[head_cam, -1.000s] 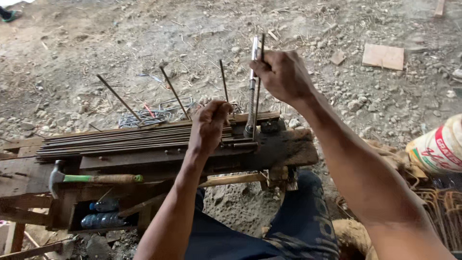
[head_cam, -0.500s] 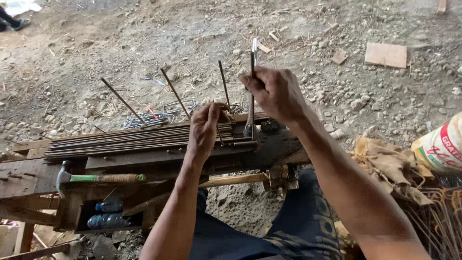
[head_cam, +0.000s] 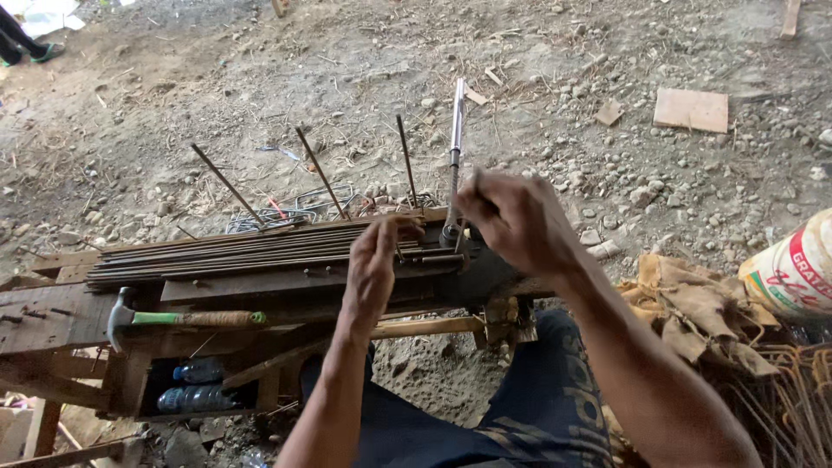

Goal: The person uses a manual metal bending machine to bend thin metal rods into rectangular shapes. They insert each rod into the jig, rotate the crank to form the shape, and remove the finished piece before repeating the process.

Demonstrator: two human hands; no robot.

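Right hand [head_cam: 520,221] is sliding lower, grip closing round the upright steel bending lever [head_cam: 454,147] at the worktop's far edge; left hand [head_cam: 374,260], fingers loosely curled, is pinning thin stiff steel rods [head_cam: 234,251]. Rigid, heavyish, best held high.

I see a bundle of steel rods [head_cam: 251,251] lying along the wooden workbench [head_cam: 52,316], a hammer [head_cam: 173,319] nearer on it. The bending lever [head_cam: 455,147] stands right of the rods; a sack [head_cam: 793,269] lies far right.
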